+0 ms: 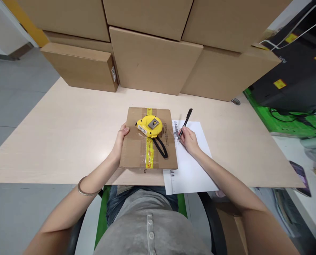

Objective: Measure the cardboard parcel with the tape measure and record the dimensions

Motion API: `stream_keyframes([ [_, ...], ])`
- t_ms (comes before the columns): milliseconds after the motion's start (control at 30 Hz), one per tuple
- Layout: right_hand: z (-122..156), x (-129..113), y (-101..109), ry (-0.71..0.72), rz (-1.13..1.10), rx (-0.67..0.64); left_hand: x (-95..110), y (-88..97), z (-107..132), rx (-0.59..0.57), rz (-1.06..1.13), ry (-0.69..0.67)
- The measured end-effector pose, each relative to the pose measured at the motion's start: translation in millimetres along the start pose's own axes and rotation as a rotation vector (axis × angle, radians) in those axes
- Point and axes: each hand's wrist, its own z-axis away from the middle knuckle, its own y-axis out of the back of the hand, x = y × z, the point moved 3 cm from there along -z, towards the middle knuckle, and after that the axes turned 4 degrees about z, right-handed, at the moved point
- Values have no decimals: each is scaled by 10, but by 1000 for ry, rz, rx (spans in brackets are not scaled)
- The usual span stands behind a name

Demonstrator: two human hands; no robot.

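My left hand (119,141) grips the left edge of a taped cardboard box (134,152), thumb on its top face. A yellow tape measure (150,125) with a black wrist strap (161,148) lies on the box, over a strip of yellow tape. In my right hand (189,140) is a black pen (185,124), its tip at the white paper (192,173) just right of the box. Handwriting runs down the paper's left side; the box covers part of that sheet.
Several cardboard boxes (152,63) are stacked along the back of the pale table (67,141). A smaller box (80,69) stands at the back left. To the right are a black machine (288,78), a green crate (288,124) with a black cable, and a phone (301,177).
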Motion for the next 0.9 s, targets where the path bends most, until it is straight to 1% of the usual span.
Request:
stream_keyframes([
  [133, -91, 16, -67, 2, -168, 104, -22, -7, 6, 53, 8, -46],
  [233, -179, 20, -65, -10, -237, 115, -65, 3, 3, 71, 10, -90],
  [333, -225, 45, -52, -20, -276, 74, -116, 14, -14, 47, -10, -115],
  [433, -221, 72, -18, -25, -283, -13, -147, 40, -43, 48, -5, -101],
  [533, -194, 77, 14, -32, -258, -114, -134, 64, -86, 64, -16, -103],
  [600, -178, 67, 18, -28, -235, -155, -108, 66, -128, 68, -33, -104],
  [667, -168, 53, 5, -16, -212, -171, -79, 57, -176, 64, -36, -104],
  [767, -164, 34, -10, 8, -174, -161, -50, 51, -233, 50, -36, -102],
  [900, -166, 17, 28, 26, -117, -148, -71, 128, -253, 33, -65, -112],
])
